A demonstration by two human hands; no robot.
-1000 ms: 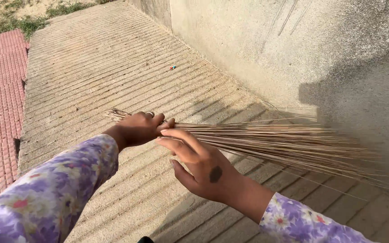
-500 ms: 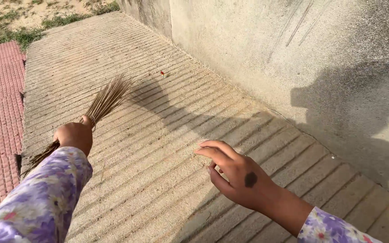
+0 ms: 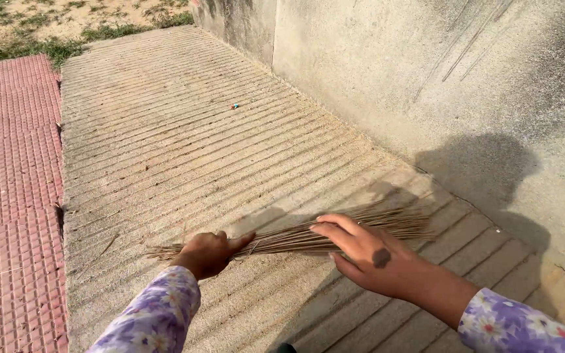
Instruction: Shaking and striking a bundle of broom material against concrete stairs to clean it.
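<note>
My left hand grips a broom of thin brown sticks near its bound end. The broom lies almost level just above the ribbed concrete ramp, its tips fanned out to the right toward the wall. My right hand hovers over the middle of the sticks, palm down with fingers spread, holding nothing. Both arms wear purple flowered sleeves.
A rough concrete wall runs along the right side, carrying my shadow. Red patterned paving borders the ramp on the left. A tiny coloured scrap lies further up the ramp. Grass and bare soil lie at the far end.
My left hand swung the broom from pointing up the ramp at the left down to level, tips now toward the wall. My right hand stayed spread, now over the sticks.
</note>
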